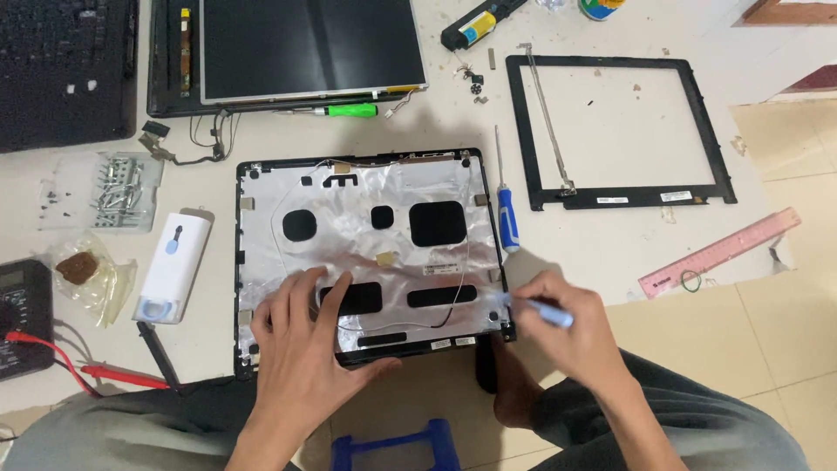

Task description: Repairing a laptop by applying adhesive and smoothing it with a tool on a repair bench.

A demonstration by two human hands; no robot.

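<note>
A laptop lid shell (410,179), black-framed and lined with silver foil, lies face up in front of me. My left hand (301,344) rests flat on its lower left part, fingers spread over the foil. My right hand (567,327) grips a small light-blue tool (542,310) whose tip touches the shell's lower right corner. Thin cables run across the foil.
A blue-handled screwdriver (506,214) lies beside the shell's right edge. A black screen bezel (621,196) sits to the right, an LCD panel (309,44) and green screwdriver (349,110) behind. A white device (174,262), screw box (118,187), multimeter (22,318) at left; pink ruler (719,253) at right.
</note>
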